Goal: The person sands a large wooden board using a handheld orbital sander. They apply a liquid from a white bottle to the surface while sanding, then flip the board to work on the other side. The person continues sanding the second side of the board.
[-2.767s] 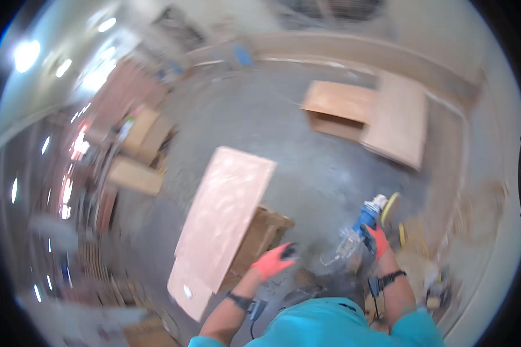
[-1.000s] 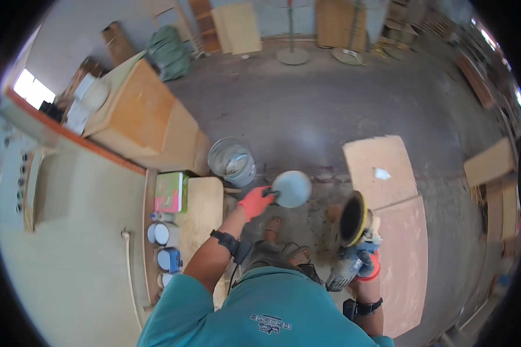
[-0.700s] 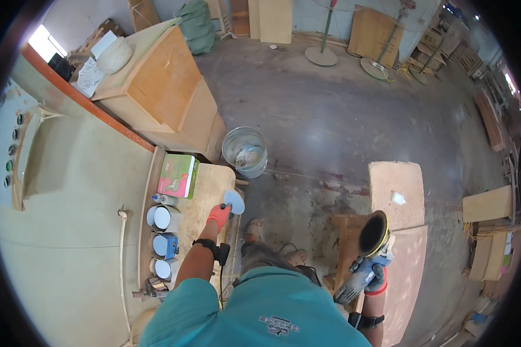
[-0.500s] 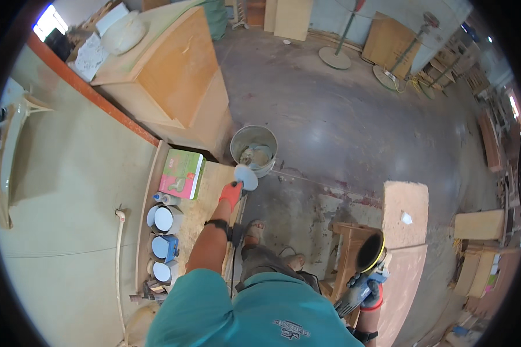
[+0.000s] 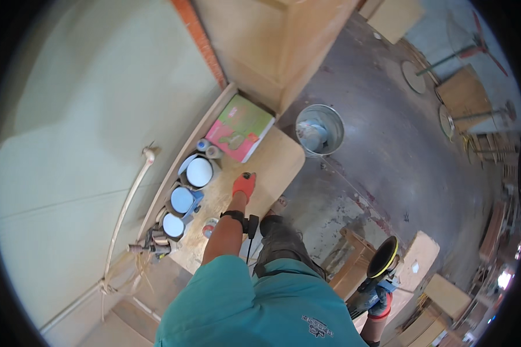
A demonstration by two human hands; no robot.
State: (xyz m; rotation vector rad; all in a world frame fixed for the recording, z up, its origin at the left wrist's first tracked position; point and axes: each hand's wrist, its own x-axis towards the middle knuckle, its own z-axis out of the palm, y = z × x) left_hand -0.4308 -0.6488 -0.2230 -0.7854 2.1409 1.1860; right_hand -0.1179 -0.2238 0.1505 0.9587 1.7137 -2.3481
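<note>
Workbench (image 5: 278,168) crowded along its wall side, sander held low at right

Nearest me, the right hand (image 5: 381,303) has its gloved fingers wrapped around the sander (image 5: 382,258), whose dark, yellow-rimmed pad overlaps my view of a wooden stand (image 5: 356,263) and a pale panel (image 5: 424,251). I see a small round container (image 5: 209,227) on the bench beside the left forearm. Farther up, the left hand (image 5: 244,184) is over the bench, its fingers seemingly curled but mostly hidden; I cannot tell how far they close or whether they hold anything. Round pale-blue discs (image 5: 199,172) in boxes line the wall edge, then two bottles (image 5: 213,151) and a green-and-pink box (image 5: 241,128). Past the bench's end is a metal bucket (image 5: 337,139) with pale sheets inside; a wooden cabinet (image 5: 255,52) blocks the far-left side. Two stand fans (image 5: 477,49) are farthest, at right.
</note>
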